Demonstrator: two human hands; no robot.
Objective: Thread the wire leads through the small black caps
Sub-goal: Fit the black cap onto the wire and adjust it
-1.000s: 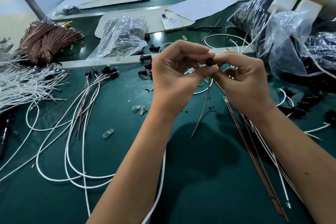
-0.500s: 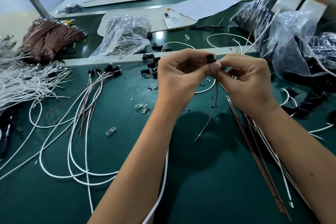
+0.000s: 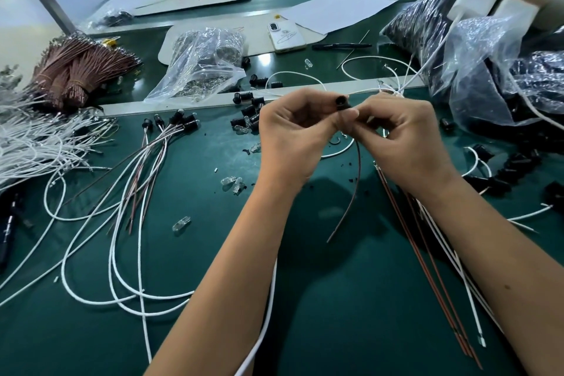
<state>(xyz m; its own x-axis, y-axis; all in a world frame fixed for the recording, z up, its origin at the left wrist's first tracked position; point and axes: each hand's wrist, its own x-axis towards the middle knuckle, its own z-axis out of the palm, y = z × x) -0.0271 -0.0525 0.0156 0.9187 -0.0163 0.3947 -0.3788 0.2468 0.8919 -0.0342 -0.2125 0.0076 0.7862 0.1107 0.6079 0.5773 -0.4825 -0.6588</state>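
A small black cap (image 3: 341,101) is held up between both hands above the green table (image 3: 335,299). My left hand (image 3: 293,137) pinches it from the left with thumb and forefinger. My right hand (image 3: 403,137) pinches it from the right, fingers curled. A thin brown wire lead (image 3: 351,192) hangs down from under the cap, its free end just above the table. A white wire (image 3: 265,323) runs down between my forearms. Whether the leads pass through the cap is hidden by my fingers.
Finished capped wires (image 3: 171,125) fan out at left. Loose black caps (image 3: 247,114) and clear bulbs (image 3: 233,185) lie near the hands. Brown wire bundles (image 3: 76,70), white wires (image 3: 30,140), plastic bags (image 3: 201,61), a phone (image 3: 285,36), and red and white leads (image 3: 433,268) surround the work spot.
Both hands have lowered slightly in view and turned the cap, so its open end now faces up-left. The brown lead has swung with them.
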